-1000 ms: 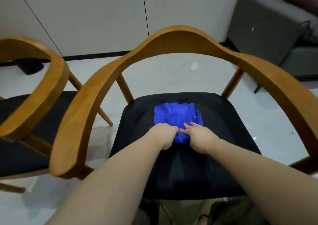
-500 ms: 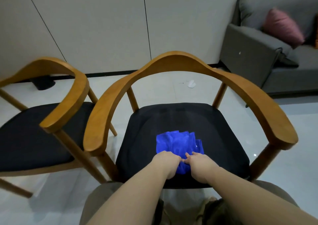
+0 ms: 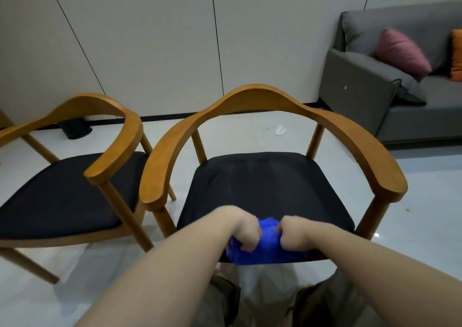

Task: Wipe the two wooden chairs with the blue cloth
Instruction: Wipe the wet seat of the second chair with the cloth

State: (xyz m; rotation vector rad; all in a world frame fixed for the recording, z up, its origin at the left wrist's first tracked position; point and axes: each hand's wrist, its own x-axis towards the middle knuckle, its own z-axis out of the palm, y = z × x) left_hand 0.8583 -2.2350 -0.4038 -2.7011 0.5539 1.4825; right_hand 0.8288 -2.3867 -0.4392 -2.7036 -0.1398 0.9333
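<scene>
Two wooden chairs with curved backrests and black seat pads stand side by side. The right chair (image 3: 272, 99) is directly in front of me, the left chair (image 3: 110, 116) beside it. A bunched blue cloth (image 3: 267, 250) lies at the front edge of the right chair's seat (image 3: 262, 184), partly hanging over it. My left hand (image 3: 243, 231) and my right hand (image 3: 293, 233) both grip the cloth, knuckles up, close together. The cloth's middle shows between the two fists.
A grey sofa (image 3: 375, 89) with a pink cushion (image 3: 402, 52) and an orange cushion stands at the back right. A dark object (image 3: 75, 129) sits on the floor by the wall. A scrap of white paper (image 3: 280, 129) lies on the pale floor.
Both hands have dragged the blue cloth from the middle of the seat back to its front edge, bunching it up. The view has pulled back from the chair.
</scene>
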